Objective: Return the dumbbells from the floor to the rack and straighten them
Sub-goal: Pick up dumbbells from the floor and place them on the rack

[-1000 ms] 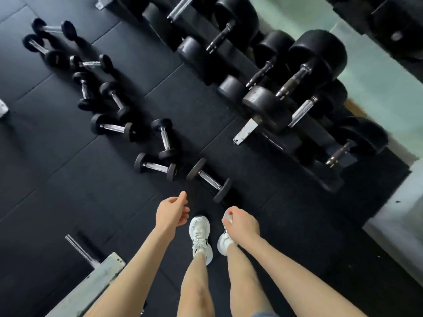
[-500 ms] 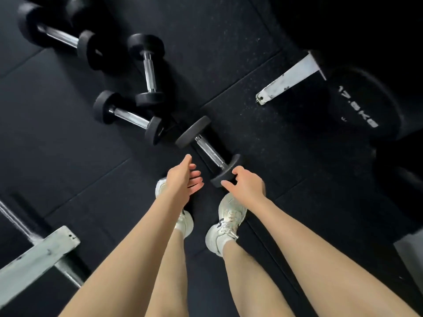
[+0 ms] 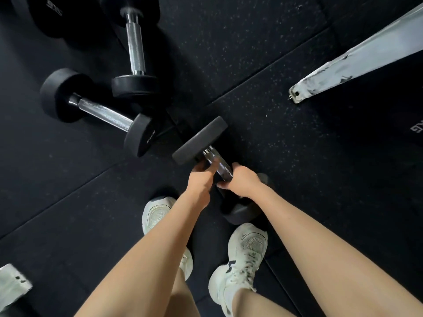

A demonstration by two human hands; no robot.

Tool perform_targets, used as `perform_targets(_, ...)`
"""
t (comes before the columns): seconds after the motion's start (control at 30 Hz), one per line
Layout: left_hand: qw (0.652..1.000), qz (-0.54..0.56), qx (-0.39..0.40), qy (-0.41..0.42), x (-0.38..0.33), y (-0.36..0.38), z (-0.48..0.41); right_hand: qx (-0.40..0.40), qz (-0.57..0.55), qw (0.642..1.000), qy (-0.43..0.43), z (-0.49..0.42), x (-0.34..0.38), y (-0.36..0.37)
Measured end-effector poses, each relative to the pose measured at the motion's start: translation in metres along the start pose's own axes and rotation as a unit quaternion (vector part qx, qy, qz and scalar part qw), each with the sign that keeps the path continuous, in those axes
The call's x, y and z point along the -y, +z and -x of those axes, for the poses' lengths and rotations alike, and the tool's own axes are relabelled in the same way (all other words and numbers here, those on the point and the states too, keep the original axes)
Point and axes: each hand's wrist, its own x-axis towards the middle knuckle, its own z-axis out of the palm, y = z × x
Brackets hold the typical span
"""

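A black dumbbell (image 3: pixel 201 139) with a chrome handle lies on the dark rubber floor just ahead of my feet. Both hands wrap its handle: my left hand (image 3: pixel 202 176) grips the part nearer the far head, my right hand (image 3: pixel 240 179) the part nearer the near head. The near head shows partly below my right wrist. Two more dumbbells lie to the left: one (image 3: pixel 100 113) angled beside it, another (image 3: pixel 135 46) pointing away from me.
The rack's pale metal foot (image 3: pixel 357 62) runs across the upper right. A black weight marked "KG" (image 3: pixel 416 131) sits at the right edge. My white shoes (image 3: pixel 242 264) stand below the dumbbell. Another pale metal piece (image 3: pixel 11 287) shows at lower left.
I have bent down much closer to the floor. Both hands went from hovering open above the nearest dumbbell to closing around its handle.
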Motion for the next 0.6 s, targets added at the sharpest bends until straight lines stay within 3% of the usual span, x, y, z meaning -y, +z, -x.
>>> perform_targets(0.1, 0.997, 0.070, 0.006, -0.009, 0.004, 0.010, -0.006, 0.005, -0.093, 0.996, 0.008, -0.009, -0.003, 0.002)
perform_targets(0.23, 0.991, 0.127, -0.022, -0.028, 0.000, 0.016, 0.002, -0.016, -0.082, 0.996, 0.016, -0.003, -0.002, 0.004)
perform_targets(0.6, 0.997, 0.039, -0.056, -0.031, 0.002, -0.006, 0.108, 0.004, -0.125, 0.991, 0.043, 0.107, 0.005, 0.014)
